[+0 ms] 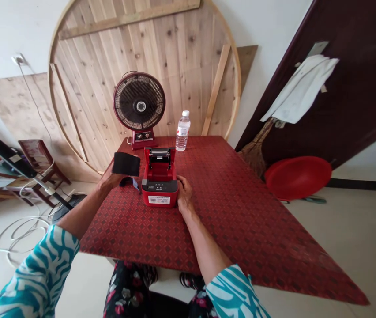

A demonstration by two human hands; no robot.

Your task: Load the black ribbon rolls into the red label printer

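Observation:
A small red and black label printer (pixel 159 195) stands on the table, its lid raised and its inside exposed. My right hand (pixel 184 194) is at the printer's right side, with fingers curled against the casing. To the printer's left, my left hand (pixel 110 179) holds up a black roll (pixel 126 164), and the roll hides most of the fingers. Below this roll a dark curved strip (pixel 130 182) hangs near the printer's left edge; whether it is the roll's loose end I cannot tell.
The table (pixel 241 221) has a red patterned cover. A dark red fan (pixel 140 106) and a water bottle (pixel 183 131) stand at its back. Right of it lie a red basin (pixel 297 178) and a broom (pixel 256 152). White cable (pixel 9 243) coils on the floor at left.

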